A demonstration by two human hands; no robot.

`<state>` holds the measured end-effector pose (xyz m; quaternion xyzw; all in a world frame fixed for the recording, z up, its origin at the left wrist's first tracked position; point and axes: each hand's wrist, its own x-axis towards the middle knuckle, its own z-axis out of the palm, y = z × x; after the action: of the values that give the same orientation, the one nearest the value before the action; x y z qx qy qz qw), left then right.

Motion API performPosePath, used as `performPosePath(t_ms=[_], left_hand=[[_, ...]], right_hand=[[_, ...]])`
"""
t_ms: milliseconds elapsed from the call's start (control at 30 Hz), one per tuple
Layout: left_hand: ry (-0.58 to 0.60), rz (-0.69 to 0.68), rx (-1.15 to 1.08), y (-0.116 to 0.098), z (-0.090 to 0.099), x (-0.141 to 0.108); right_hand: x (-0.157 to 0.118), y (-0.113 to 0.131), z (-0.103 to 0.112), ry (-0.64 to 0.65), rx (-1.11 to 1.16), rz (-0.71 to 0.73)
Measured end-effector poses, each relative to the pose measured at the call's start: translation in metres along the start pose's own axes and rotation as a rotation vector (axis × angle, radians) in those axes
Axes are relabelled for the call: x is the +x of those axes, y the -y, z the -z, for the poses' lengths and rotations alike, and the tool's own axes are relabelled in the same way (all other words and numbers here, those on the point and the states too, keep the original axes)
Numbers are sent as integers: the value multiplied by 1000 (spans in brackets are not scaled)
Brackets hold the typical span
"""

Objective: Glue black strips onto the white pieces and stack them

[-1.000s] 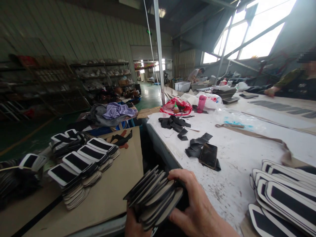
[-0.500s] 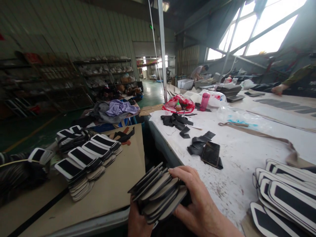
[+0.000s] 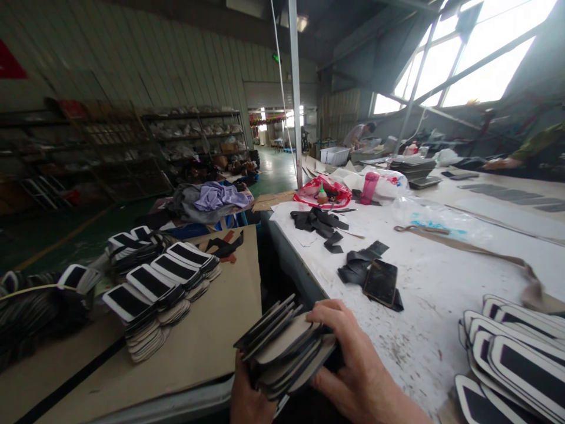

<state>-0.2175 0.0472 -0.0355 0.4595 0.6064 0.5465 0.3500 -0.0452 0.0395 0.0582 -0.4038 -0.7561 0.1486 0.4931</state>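
Fanned panel stack (image 3: 285, 350) is clamped btwn L grip (image 3: 251, 391) & R grip (image 3: 351, 362), but outer pcs (image 3: 261, 330) may be dropped if pressure is uneven.

1. This is a workshop, like one in a big factory hall.
2. Lots of flat shapes are here: a held bunch (image 3: 286, 350), the left piles (image 3: 152, 282) and the right piles (image 3: 527, 365).
3. Black scraps (image 3: 315, 221) lie on the white bench (image 3: 424, 271), near a small bottle (image 3: 322, 197) with a green tip.
4. One person (image 3: 358, 136) bends over at the back, and another worker's sleeve (image 3: 541, 144) shows at the far right.
5. Long shelves (image 3: 194, 115) are packed with bags (image 3: 223, 128).
6. The wall (image 3: 132, 65) has ridges, the green floor (image 3: 282, 168) has a yellow line (image 3: 66, 238), and the window (image 3: 481, 65) is big.
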Motion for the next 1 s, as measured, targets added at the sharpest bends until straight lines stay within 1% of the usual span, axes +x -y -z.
performPosePath(t_ms=[67,200,267,367,467,567,667,767,833,1000], left_hand=[[-15,13,38,5,1,1],[-70,53,92,15,5,2],[-82,35,99,19,7,3],[-72,-29,96,20,9,5],[-31,-80,73,13,7,6],[30,-119,36,2,3,5],[64,-113,45,-4,1,5],[94,-96,51,-2,1,7],[111,-110,39,1,1,8],[135,-118,29,3,-1,8]], right_hand=[[0,0,0,-1,5,-6],[-1,-4,1,-47,-52,40],[-1,-7,2,-61,-100,89],[0,-11,3,-68,-133,176],[0,-14,6,-56,-109,208],[1,-15,9,-16,-53,188],[2,-12,13,15,10,173],[4,-9,18,34,45,157],[5,-8,20,43,56,142],[4,-11,18,58,62,138]])
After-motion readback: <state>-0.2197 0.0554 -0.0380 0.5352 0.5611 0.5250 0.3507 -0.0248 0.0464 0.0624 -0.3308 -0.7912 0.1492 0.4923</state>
